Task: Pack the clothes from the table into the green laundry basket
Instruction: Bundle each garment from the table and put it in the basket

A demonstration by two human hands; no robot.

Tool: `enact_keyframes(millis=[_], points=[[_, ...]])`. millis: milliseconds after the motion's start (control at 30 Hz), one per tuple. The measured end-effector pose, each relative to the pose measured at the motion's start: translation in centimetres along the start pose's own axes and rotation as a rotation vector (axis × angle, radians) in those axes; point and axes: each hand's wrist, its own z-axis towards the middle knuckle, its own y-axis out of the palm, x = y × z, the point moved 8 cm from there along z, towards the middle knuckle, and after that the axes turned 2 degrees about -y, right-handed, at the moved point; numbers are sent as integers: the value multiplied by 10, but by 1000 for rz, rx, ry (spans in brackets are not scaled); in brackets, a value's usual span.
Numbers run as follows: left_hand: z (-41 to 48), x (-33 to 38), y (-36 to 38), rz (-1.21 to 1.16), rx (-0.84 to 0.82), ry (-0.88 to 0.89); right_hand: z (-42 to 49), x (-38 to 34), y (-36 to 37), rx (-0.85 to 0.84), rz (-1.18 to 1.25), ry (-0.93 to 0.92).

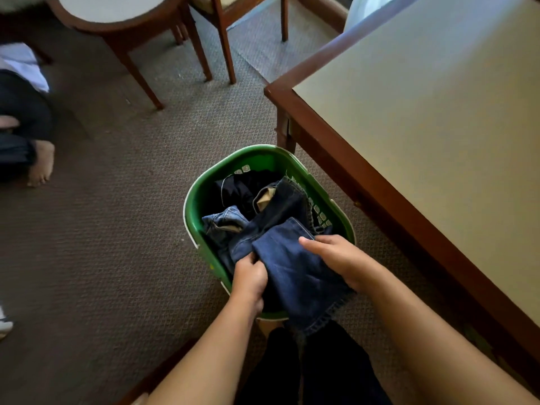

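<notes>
The green laundry basket point(193, 209) stands on the carpet beside the table corner. It holds dark clothes point(239, 188) and several denim pieces. A pair of blue jeans point(289, 267) lies across its near end, one hem hanging over the rim. My left hand point(248, 279) grips the jeans' left edge with curled fingers. My right hand point(336, 255) rests on the jeans' right side, thumb on top and fingers hidden under or behind the fabric. The table point(423, 112) at the right shows a bare cream top.
A round table point(117, 10) and a wooden chair point(225, 39) stand at the back. Another person's bare foot point(41, 162) and dark trousers lie on the carpet at the far left. My own dark-clad legs point(315, 369) are below the basket.
</notes>
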Motion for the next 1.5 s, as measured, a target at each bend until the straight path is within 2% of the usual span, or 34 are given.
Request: enact_keyframes(millis=[100,200,267,367,433,500,600,667,767,833,933,1000,1100,1300,1400,1500], points=[[8,8,-5,-27,18,-82,7,-11,31,-190,496,89],[5,-4,-11,77,-67,-148,15,-36,46,-250,649,10],[2,-19,-11,-38,-64,-266,23,-50,48,-243,738,-36],[10,0,8,-42,39,-169,41,-66,46,-290,919,-49],[14,21,16,-59,116,-34,58,-70,42,-274,752,-71],[14,27,18,-65,134,-21,75,-68,30,-179,334,-123],[21,30,12,13,248,12,98,-68,7,-31,-314,-237],[26,44,9,187,353,131,115,-62,-1,-7,-648,-268],[34,62,0,600,580,348,137,-50,9,-12,-1106,-384],[46,66,2,898,629,391,149,-48,19,27,-1361,-464],[82,52,4,1218,495,331,171,-55,39,-13,-1527,-536],[109,47,-1,1290,444,334,194,-55,49,-44,-1593,-513],[152,43,-6,1261,340,282,232,-47,54,-50,-1635,-424],[243,3,-11,1247,131,62,308,-4,59,-114,-1676,-246],[276,-19,-8,1226,68,-17,332,17,63,-68,-1690,-265],[303,-34,-1,1200,71,-17,358,35,63,-23,-1697,-265]])
